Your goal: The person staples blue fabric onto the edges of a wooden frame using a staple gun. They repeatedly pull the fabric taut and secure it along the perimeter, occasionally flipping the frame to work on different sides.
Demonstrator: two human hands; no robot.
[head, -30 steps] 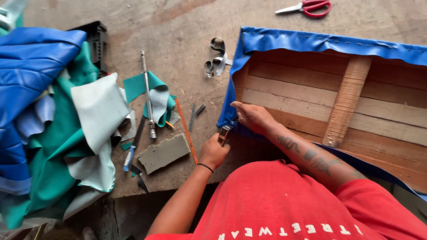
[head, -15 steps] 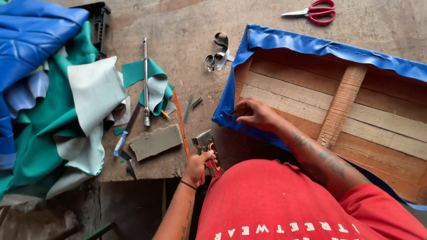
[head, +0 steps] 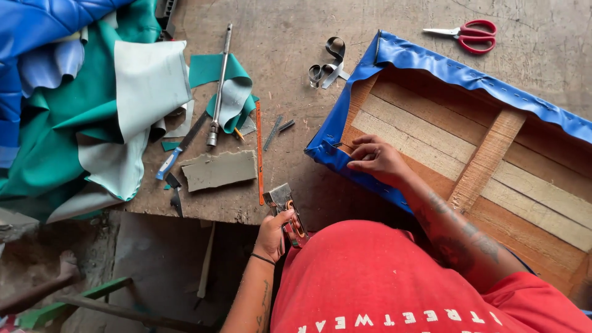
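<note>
My left hand (head: 271, 234) grips the staple gun (head: 285, 213) at the workbench (head: 296, 92) edge. My right hand (head: 377, 159) presses flat, fingers spread, on blue vinyl (head: 345, 161) folded over the wooden frame (head: 487, 160).

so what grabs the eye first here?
The wooden frame on the right of the workbench, blue vinyl stapled round its edge, with the right hand pressing the vinyl at the near corner. Then the left hand, gripping a staple gun at the bench edge. Red scissors lie top right.
</note>
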